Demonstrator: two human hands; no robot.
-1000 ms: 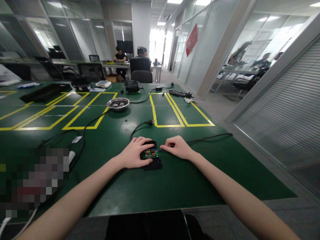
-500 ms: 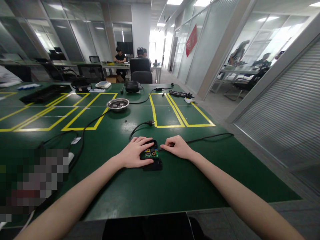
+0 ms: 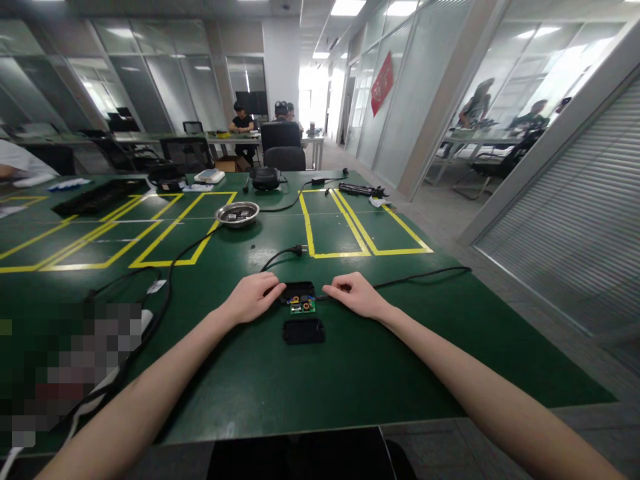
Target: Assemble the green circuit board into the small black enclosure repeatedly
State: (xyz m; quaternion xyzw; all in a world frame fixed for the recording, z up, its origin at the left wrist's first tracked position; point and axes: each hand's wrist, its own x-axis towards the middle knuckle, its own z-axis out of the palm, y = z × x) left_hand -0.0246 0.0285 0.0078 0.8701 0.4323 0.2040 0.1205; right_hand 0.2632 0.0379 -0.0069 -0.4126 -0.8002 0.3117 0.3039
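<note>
A small green circuit board [image 3: 303, 307] with copper coils and blue wire lies on the table between my hands. Behind it sits one black plastic case half [image 3: 300, 288], and in front lies the other black case half [image 3: 304, 331], apart from the board. My left hand [image 3: 253, 298] is closed at the board's left end, its fingertips on the black cord with a plug [image 3: 277, 255]; the grip itself is partly hidden. At the right end, my right hand [image 3: 357, 295] pinches the black cable [image 3: 415, 275] that trails off to the right.
Farther back on the green table [image 3: 240, 380] stand a metal bowl [image 3: 237, 215] with small metal parts, a black pouch [image 3: 265, 178] and a folded black tripod [image 3: 363, 191]. Yellow tape marks rectangles. More cables and a blurred-out item lie at left. Several people sit in the background.
My left hand has drawn back to the left, off the board and case halves, and its spread fingers have closed at the cord end. My right hand stays at the right cable.
</note>
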